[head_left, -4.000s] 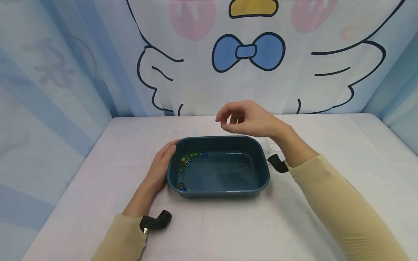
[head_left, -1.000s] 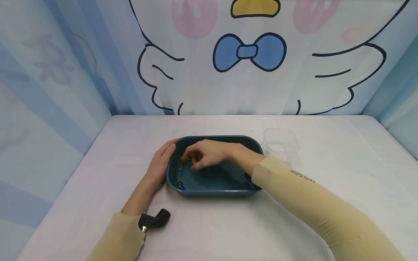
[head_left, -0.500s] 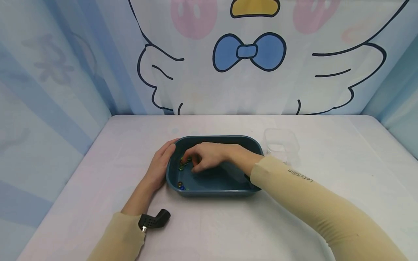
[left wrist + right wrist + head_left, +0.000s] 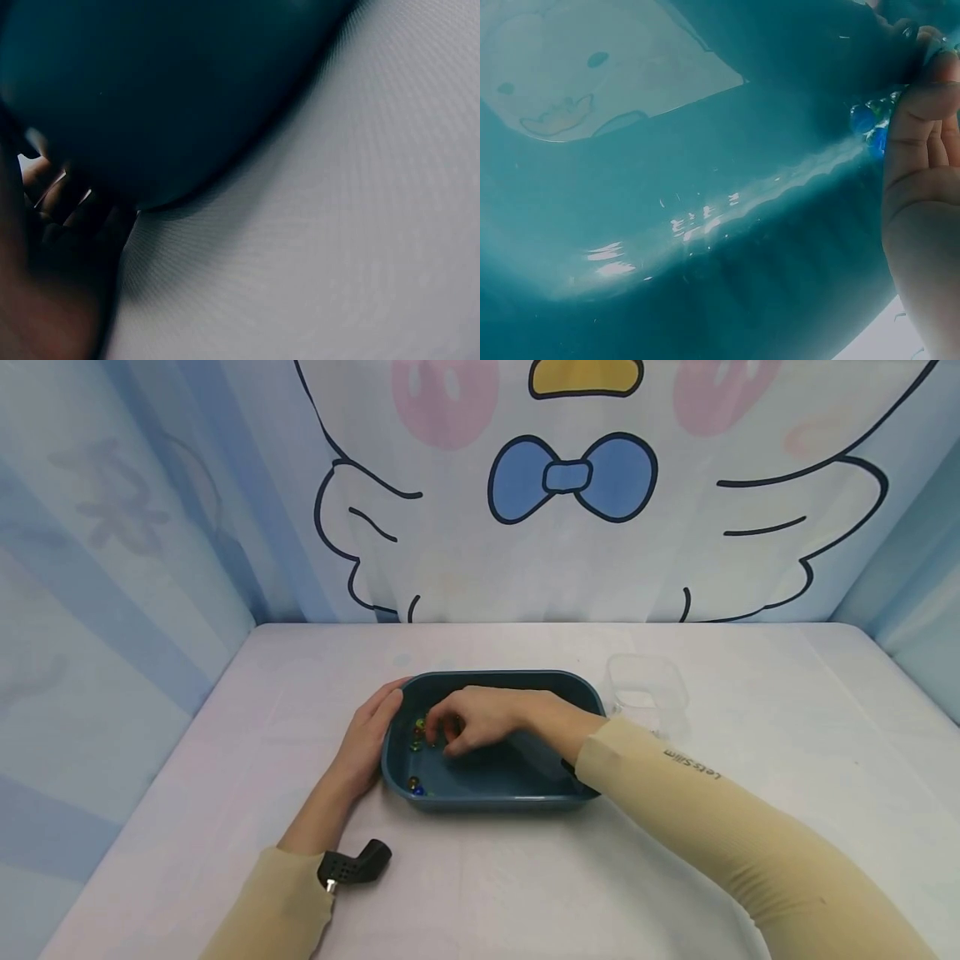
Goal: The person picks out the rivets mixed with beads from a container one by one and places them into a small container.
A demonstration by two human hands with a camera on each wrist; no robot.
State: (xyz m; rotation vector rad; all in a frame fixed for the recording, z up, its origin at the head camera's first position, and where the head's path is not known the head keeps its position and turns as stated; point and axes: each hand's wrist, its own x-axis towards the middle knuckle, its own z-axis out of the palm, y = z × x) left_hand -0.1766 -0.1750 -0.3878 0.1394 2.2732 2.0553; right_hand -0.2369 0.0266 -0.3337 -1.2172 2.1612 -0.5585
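Currently the picking step is under way, by my reading. Right hand (image 4: 480, 718) is down inside the dark teal plastic basin (image 4: 525, 681), fingers curled over the row of glass marbles (image 4: 417, 735) that lies along the basin's far-left inner corner. Whether a marble is actually pinched between thumb and fingertips cannot be told: the head view hides the fingertips behind the knuckles, and the right wrist view shows only blue and green marbles (image 4: 870, 124) just beside the fingers (image 4: 922, 135), under shallow water with glints on it.

Left hand (image 4: 367, 739) lies flat against the basin's outer left wall, fingers relaxed and extended along the rim, bracing it. Left wrist view confirms fingers (image 4: 52, 199) tucked against the basin's curved outer side (image 4: 150, 97), on the pale tablecloth (image 4: 337, 225).

Two more marbles (image 4: 415, 788) sit apart at the near-left corner of the basin floor.

A clear plastic cup (image 4: 647, 692) stands on the table just right of the basin, near its far-right corner, well apart from the right hand.

Judgement on the next move: marbles are small, round, wet and crowded, so it calls for a firm fingertip pinch on one only, lifted straight up, with the left hand steadying the basin.
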